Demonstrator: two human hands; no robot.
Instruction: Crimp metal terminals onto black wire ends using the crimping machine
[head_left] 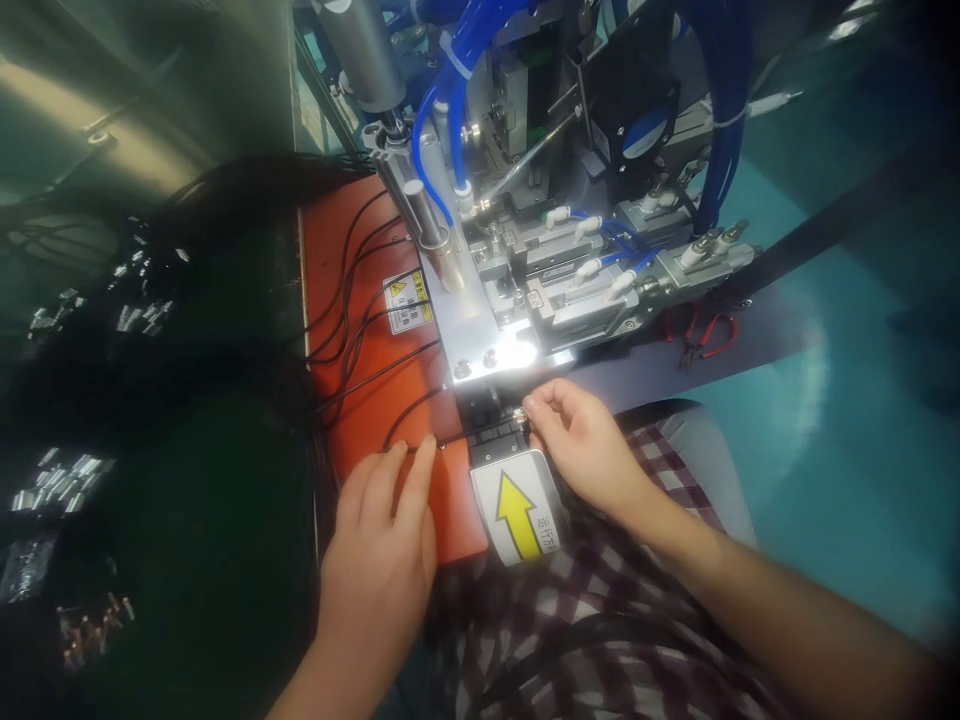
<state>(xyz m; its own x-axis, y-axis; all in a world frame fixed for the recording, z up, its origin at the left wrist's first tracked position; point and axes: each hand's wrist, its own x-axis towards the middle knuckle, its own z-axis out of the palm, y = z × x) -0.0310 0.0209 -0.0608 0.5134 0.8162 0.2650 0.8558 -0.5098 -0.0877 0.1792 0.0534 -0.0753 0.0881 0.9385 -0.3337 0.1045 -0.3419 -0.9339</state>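
Observation:
A thin black cable [459, 437] runs across the orange board to a small metallic end at the black track of the machine. The fingertips of my right hand [581, 440] pinch this cable end, just in front of the bright metal plate [472, 335]. On the orange board [459, 500] rests my left hand [386, 530], fingers stretched out and touching the cable; nothing is gripped in it that I can see. Between the hands, a white label with a yellow arrow [517, 508] covers the near end of the track.
Beyond my hands stands a machine with pneumatic cylinders [585, 290] and blue air hoses [480, 35]. More black cables [349, 270] cross the board beside a warning label [407, 303]. Red-handled pliers [709, 338] lie at right. Shiny small parts [64, 482] lie at left.

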